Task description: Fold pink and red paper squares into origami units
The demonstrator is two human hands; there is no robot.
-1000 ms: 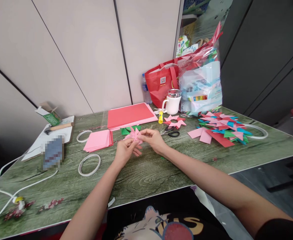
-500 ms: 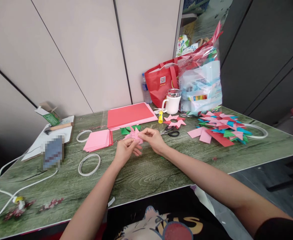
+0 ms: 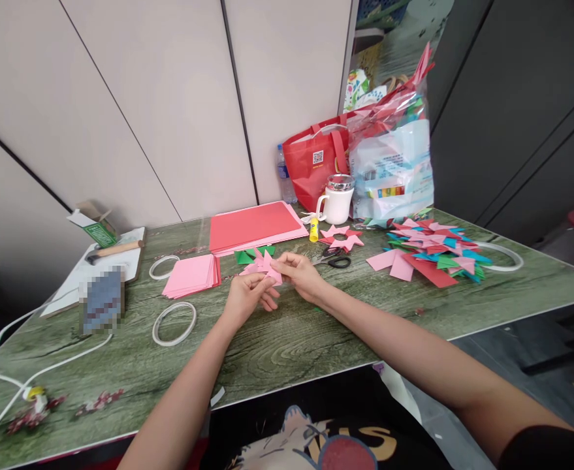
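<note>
Between both hands, above the middle of the table, is a pink folded paper piece (image 3: 268,264) with pointed corners. My left hand (image 3: 247,296) pinches its lower edge, the other fingers curled loosely beneath. From the right, the fingertips of my right hand (image 3: 302,274) grip the same piece. Just beyond it lie green folded papers (image 3: 253,254), partly hidden, and a stack of pink paper squares (image 3: 190,275) sits to the left. Black-handled scissors (image 3: 338,262) lie right of my right hand, near a red and pink paper ring (image 3: 348,243).
A pile of coloured folded papers (image 3: 433,245) covers the right side. Behind stand a white mug (image 3: 339,201), a yellow glue stick (image 3: 314,230), a red bag (image 3: 311,166) and a stuffed clear bag (image 3: 392,163). Tape rolls (image 3: 157,333) and a hammer (image 3: 120,249) lie left.
The fingers have shifted slightly on the pink folded paper, and one point now stands up more plainly between them. Otherwise the table looks the same.
</note>
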